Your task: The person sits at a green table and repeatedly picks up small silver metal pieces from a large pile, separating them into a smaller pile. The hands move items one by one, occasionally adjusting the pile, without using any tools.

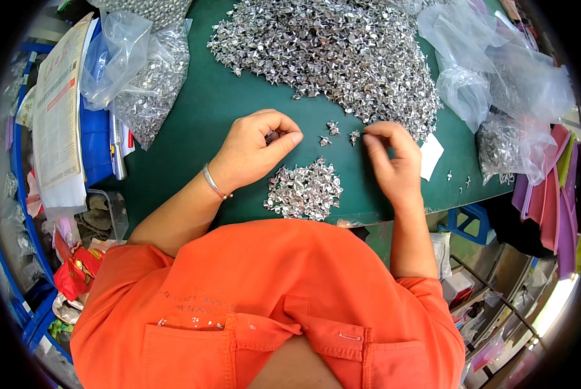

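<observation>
My left hand [254, 144] is curled above the table, thumb against fingers, around small silver metal pieces that show only in part inside the grip. To its right, my right hand [394, 159] has thumb and index tips close together; whatever they pinch, if anything, is hidden. Just left of those fingertips lies a pronged silver metal piece [354, 137]. Two similar loose pieces [332, 127] lie between the hands. A small heap of shiny metal pieces [305, 190] sits nearest my body, below the left hand. Beyond both hands spreads a large pile of the same pieces [342, 52].
The table [193, 129] has a green top. Clear bags of metal parts stand at left [151, 91] and right [504, 146]. A white paper scrap [431, 157] lies beside my right hand. Newspapers [58, 110] rest over a blue bin at left; a blue stool [469, 222] stands below the right edge.
</observation>
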A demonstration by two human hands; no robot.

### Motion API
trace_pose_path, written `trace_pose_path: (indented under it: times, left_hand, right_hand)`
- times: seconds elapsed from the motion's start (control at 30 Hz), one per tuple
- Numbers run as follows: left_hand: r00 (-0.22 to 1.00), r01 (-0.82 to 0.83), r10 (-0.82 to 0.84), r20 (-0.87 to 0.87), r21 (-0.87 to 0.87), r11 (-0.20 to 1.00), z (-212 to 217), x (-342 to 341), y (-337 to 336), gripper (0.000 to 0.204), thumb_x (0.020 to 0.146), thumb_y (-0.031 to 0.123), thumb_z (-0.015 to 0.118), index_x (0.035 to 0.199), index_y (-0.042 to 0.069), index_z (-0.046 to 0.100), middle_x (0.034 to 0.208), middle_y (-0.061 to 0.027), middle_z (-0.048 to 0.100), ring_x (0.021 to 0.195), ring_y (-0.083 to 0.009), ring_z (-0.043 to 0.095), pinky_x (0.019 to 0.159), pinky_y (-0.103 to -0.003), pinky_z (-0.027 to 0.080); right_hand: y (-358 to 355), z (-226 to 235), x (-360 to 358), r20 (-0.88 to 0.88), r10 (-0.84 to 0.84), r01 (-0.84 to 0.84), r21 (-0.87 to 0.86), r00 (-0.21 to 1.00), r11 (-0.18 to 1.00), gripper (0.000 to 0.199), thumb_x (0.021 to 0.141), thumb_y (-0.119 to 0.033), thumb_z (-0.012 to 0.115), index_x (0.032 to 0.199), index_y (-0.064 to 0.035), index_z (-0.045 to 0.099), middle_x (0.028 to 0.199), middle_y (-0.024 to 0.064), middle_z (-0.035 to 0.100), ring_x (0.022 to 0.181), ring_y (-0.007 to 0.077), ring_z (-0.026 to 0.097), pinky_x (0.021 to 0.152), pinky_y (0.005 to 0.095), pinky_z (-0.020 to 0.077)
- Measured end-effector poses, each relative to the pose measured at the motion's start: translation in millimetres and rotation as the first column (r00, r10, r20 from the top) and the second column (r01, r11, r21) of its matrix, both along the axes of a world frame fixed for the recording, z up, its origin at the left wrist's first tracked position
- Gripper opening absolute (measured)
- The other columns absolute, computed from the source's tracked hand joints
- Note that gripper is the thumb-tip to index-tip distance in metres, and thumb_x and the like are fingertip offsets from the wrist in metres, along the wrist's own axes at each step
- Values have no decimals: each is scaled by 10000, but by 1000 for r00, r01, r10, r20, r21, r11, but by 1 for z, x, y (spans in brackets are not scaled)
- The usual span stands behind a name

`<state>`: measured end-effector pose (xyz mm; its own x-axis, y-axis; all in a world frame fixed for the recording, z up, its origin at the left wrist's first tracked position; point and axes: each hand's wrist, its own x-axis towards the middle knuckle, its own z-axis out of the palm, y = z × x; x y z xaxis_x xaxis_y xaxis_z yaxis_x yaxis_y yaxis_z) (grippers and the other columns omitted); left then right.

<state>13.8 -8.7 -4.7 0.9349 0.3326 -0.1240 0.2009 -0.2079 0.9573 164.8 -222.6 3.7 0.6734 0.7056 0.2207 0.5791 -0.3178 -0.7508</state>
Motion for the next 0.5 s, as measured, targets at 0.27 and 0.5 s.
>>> trace_pose_path:
  times: [0.27,0.5]
  left_hand:
    - [1000,-3,3,0,24,1000,1,-1,-1,121,919,133,701,912,12,701,830,5,620,704,-51,530,641,-221,439]
    - [1000,8,-8,2,30,1000,1,1,0,118,922,131,700,919,14,707,842,1,643,719,-58,548,655,-222,447]
  right_hand:
    - [-4,-2,-2,143,219,-218,-20,965,976,186,746,113,661,876,-20,661,942,121,678,879,299,656,758,363,534]
    - [-19,-5,-6,-44,-149,153,92,988,984,160,783,101,630,899,-8,649,937,122,678,828,258,661,740,339,523]
